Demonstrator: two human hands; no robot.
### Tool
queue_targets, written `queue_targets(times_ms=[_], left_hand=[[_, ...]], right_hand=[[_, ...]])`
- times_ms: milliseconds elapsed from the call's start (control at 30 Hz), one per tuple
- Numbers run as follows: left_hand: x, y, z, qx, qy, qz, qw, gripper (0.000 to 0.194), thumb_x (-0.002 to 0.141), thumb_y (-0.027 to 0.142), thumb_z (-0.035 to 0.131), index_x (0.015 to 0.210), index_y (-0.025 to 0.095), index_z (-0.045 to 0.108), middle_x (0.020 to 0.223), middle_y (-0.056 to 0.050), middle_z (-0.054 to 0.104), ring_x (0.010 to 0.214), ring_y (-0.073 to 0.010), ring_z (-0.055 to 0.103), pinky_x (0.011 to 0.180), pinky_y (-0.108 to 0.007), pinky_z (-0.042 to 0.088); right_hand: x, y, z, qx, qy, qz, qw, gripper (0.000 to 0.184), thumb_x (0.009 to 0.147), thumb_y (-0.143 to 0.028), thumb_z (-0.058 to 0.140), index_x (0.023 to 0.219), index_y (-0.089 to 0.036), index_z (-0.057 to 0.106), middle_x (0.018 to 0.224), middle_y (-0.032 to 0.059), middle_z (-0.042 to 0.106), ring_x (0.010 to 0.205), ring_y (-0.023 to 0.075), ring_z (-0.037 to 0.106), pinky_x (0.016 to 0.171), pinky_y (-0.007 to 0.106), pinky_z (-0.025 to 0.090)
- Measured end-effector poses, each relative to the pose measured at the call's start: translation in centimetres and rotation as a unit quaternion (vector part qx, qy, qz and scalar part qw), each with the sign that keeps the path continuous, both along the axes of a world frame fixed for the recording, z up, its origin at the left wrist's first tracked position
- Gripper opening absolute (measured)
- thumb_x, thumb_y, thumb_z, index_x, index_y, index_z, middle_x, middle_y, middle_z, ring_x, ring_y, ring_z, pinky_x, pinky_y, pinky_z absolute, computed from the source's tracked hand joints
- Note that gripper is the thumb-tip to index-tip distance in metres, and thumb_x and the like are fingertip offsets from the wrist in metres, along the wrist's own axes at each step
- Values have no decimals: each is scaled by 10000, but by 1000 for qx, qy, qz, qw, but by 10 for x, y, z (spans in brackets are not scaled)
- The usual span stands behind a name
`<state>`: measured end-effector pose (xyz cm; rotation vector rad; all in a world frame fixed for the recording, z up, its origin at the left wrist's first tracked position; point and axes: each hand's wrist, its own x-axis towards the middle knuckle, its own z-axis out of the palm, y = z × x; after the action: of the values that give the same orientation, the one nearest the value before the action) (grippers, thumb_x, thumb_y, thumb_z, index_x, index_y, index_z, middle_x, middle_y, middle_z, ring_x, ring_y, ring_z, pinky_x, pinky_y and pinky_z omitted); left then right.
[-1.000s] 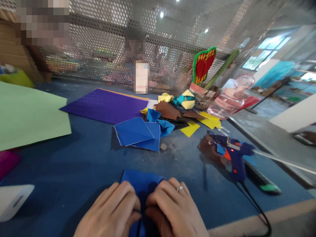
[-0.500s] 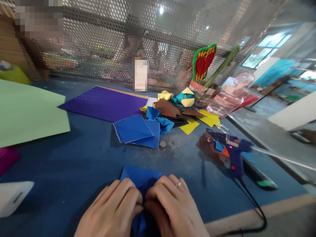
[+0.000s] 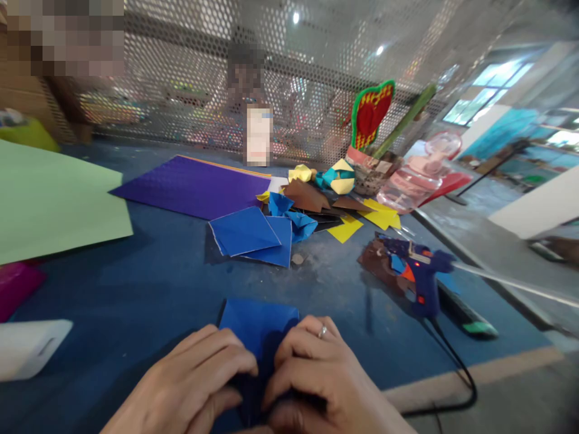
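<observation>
A sheet of blue paper point(image 3: 257, 319) lies on the table close in front of me, with a fold running down its middle. My left hand point(image 3: 190, 380) bends over its near left part, thumb and fingers closed on the paper. From the other side my right hand point(image 3: 312, 374), with a ring on one finger, grips the near right part with curled fingers. The sheet's near end is mostly hidden under both hands. Just beyond it lie two flat blue paper pieces point(image 3: 246, 232), one overlapping the other.
Folded blue scraps point(image 3: 301, 226), brown paper point(image 3: 307, 196) and yellow paper point(image 3: 346, 229) lie farther back. At right rests a glue gun point(image 3: 425, 271) with its cord, beside a cutter point(image 3: 470, 313). Purple paper point(image 3: 194, 187) and green paper point(image 3: 58, 205) lie left; a white object point(image 3: 34, 349) sits near.
Both hands have shifted toward the paper's near end, the left hand also moving left. More of the blue sheet's far part shows. The view has shifted slightly.
</observation>
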<state>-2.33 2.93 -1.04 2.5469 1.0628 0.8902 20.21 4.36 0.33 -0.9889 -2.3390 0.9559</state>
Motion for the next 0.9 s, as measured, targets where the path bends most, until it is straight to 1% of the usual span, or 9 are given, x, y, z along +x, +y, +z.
queue_targets(times_ms=[67,133,233,333,400,500,667,767,900], left_hand=[[1,0,-1,-47,-14,-4,999,267,833,82,469,1022,268,488,845,68,634,751,-51,617,688,-119,477],[2,1,-2,-76,-19,-1,997,208,875,97,434,979,267,497,827,62,619,736,-51,603,667,-126,468],[3,0,-5,-90,-9,10,996,183,904,115,408,941,264,507,804,58,608,702,-61,590,651,-155,462],[4,-3,-6,-95,10,17,995,172,910,135,403,890,264,514,762,58,595,657,-76,574,599,-183,448],[5,-5,-6,-88,10,30,996,185,914,144,386,867,265,518,745,57,590,644,-82,564,587,-195,439],[9,-7,-7,-74,3,68,995,211,921,151,361,852,267,523,744,55,591,642,-88,562,580,-211,434],[16,-12,-8,-24,28,106,994,226,888,107,364,869,266,524,741,58,583,626,-97,566,586,-233,463],[21,-14,-9,15,61,148,987,213,879,98,387,910,265,517,732,58,561,631,-111,567,610,-255,492],[24,-14,-12,56,57,154,985,161,864,105,396,836,246,468,755,21,543,639,-127,565,568,-254,482]], right_hand=[[2,0,6,-40,-2,-12,999,251,711,-153,845,853,-253,664,848,-91,659,876,105,554,828,282,337],[5,1,10,-63,8,-26,998,249,713,-90,825,835,-226,655,863,-77,660,888,106,556,833,264,364],[9,2,11,-80,8,-25,996,196,725,-65,807,783,-213,693,893,-57,631,911,99,557,869,245,391],[12,5,12,-85,-5,-3,996,159,699,-120,837,743,-229,730,874,-57,616,922,100,553,883,236,408],[13,7,14,-68,-18,7,998,136,724,-139,821,733,-243,735,856,-62,618,918,101,554,886,246,413],[10,8,19,-41,-42,9,998,127,805,-149,757,741,-250,714,849,-71,635,910,101,558,891,276,407],[0,5,22,-23,-92,-25,995,137,836,-214,744,736,-233,652,843,-72,603,897,116,532,818,303,384],[-5,2,21,-16,-106,-47,993,158,854,-264,732,745,-232,621,853,-69,586,892,127,519,804,324,352],[-10,-1,13,-9,-90,-76,993,106,880,-247,694,813,-255,613,841,-69,592,864,141,504,783,335,316]])
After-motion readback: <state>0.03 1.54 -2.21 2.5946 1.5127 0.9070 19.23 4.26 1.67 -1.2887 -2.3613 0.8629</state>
